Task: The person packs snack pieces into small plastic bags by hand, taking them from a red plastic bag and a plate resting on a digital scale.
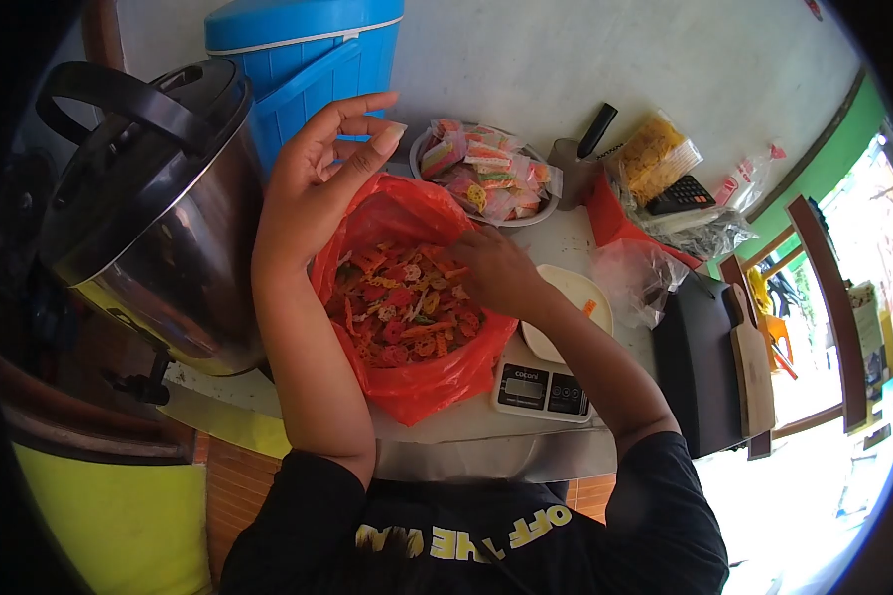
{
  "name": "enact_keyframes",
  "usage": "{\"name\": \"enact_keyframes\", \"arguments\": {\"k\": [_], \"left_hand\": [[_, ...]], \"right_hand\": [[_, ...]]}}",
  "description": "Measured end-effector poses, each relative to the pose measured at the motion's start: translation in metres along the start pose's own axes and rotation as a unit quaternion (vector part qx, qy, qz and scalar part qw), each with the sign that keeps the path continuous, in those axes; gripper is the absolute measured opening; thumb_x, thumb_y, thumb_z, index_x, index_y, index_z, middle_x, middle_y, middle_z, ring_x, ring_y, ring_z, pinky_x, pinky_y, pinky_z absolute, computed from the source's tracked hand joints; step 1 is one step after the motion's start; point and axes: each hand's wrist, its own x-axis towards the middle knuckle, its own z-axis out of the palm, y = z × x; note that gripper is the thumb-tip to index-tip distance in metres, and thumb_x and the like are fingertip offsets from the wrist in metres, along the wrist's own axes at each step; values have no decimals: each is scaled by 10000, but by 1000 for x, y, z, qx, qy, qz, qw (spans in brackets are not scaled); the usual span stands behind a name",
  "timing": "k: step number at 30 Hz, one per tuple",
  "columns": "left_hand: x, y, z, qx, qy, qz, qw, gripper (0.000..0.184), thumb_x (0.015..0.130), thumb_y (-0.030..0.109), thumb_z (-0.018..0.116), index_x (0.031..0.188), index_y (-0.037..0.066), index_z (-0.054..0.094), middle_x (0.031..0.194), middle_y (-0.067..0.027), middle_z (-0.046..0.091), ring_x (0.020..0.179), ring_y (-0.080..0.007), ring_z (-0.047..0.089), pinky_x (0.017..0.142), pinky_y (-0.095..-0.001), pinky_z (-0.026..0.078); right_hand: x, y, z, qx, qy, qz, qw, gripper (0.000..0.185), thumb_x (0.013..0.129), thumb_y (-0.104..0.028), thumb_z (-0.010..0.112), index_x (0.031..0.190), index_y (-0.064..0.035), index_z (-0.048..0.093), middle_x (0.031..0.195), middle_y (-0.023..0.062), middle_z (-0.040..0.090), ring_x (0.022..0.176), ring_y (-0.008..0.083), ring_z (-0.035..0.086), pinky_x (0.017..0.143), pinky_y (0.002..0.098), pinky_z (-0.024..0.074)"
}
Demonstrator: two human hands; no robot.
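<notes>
A red plastic bag (432, 387) stands wide open on the table, holding many small dry crackers (397, 312) in red, orange, yellow and white. My right hand (496, 266) reaches over the bag's right side, fingers curled down at the crackers; the fingertips are hidden. Above the bag's left rim, my left hand (332, 164) is raised with thumb and fingers apart, nothing seen in it. Beside my right forearm is a digital kitchen scale (541, 392). On it rests a pale plate (564, 297) with a small orange piece near its right side.
A metal bowl (516, 220) of small filled packets stands behind the bag. Left are a large steel drink dispenser (174, 228) and a blue cooler (308, 59). At right, a red container (605, 213) holds packets and a calculator (681, 195), near a black box (700, 367).
</notes>
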Motion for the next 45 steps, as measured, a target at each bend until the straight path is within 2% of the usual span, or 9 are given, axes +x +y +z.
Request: {"name": "enact_keyframes", "arguments": {"k": [5, 11, 18, 21, 23, 29, 35, 41, 45], "left_hand": [[0, -1, 3, 9, -4, -5, 1000, 405, 916, 258, 710, 1257, 61, 614, 1061, -53, 647, 908, -100, 594, 767, -236, 486], [-2, 0, 3, 7, -10, -2, 1000, 409, 917, 256, 708, 1261, 58, 608, 1052, -55, 657, 896, -94, 590, 754, -231, 482], [-1, -1, 3, 19, -9, -5, 1000, 406, 923, 251, 701, 1261, 48, 604, 1053, -61, 659, 895, -97, 597, 755, -230, 490], [-2, 2, 1, 27, -27, -21, 999, 413, 942, 273, 666, 1281, 51, 588, 1122, -111, 662, 1057, -171, 602, 971, -339, 448], [-1, -1, 2, 20, -20, -9, 1000, 410, 929, 263, 688, 1270, 53, 598, 1084, -81, 658, 968, -127, 601, 841, -276, 480], [-1, -2, 3, 24, -19, -3, 1000, 408, 927, 259, 694, 1265, 51, 603, 1069, -67, 656, 939, -117, 608, 802, -254, 497], [-1, -1, 6, 34, -20, -4, 999, 401, 926, 259, 692, 1262, 56, 608, 1076, -71, 660, 942, -126, 613, 831, -273, 494], [-3, 0, 4, 41, -21, 3, 999, 392, 926, 258, 691, 1257, 63, 615, 1072, -73, 661, 937, -127, 615, 837, -283, 493], [-3, 1, 4, 39, -18, -6, 999, 388, 928, 255, 689, 1256, 60, 615, 1066, -73, 663, 933, -126, 616, 834, -280, 491]], "right_hand": [[10, -7, 33, 60, -43, -68, 995, 403, 784, -69, 641, 1175, -158, 680, 1121, 66, 666, 1076, 303, 583, 946, 409, 477], [12, 1, 29, 88, -4, -76, 993, 305, 838, -104, 659, 1140, -134, 691, 1055, 78, 676, 1057, 287, 587, 917, 417, 483], [13, 3, 0, 257, 74, 47, 962, 249, 831, -50, 659, 1075, -99, 654, 1020, 106, 646, 960, 305, 626, 822, 402, 513], [13, -2, -8, 280, 97, 59, 953, 271, 822, -16, 661, 1083, -87, 641, 1029, 103, 646, 971, 285, 633, 816, 384, 517], [11, -3, -7, 271, 114, 31, 955, 317, 812, 9, 680, 1114, -77, 641, 1045, 91, 647, 979, 234, 643, 828, 353, 514], [-2, -12, 1, 199, -43, -126, 971, 289, 791, -66, 699, 1077, -109, 682, 1083, 75, 641, 1050, 279, 585, 933, 401, 471], [-10, -32, 31, 32, -10, -78, 996, 244, 807, -172, 673, 1047, -147, 710, 1190, 51, 563, 1226, 301, 447, 1020, 437, 402], [-7, -22, 22, 34, -63, -52, 996, 250, 792, -139, 676, 1041, -151, 700, 1202, 48, 561, 1225, 301, 443, 1046, 448, 369], [-6, -5, 12, 215, 3, -52, 975, 204, 861, -206, 699, 1040, -110, 694, 1076, 76, 642, 1065, 290, 558, 940, 424, 448]]}}
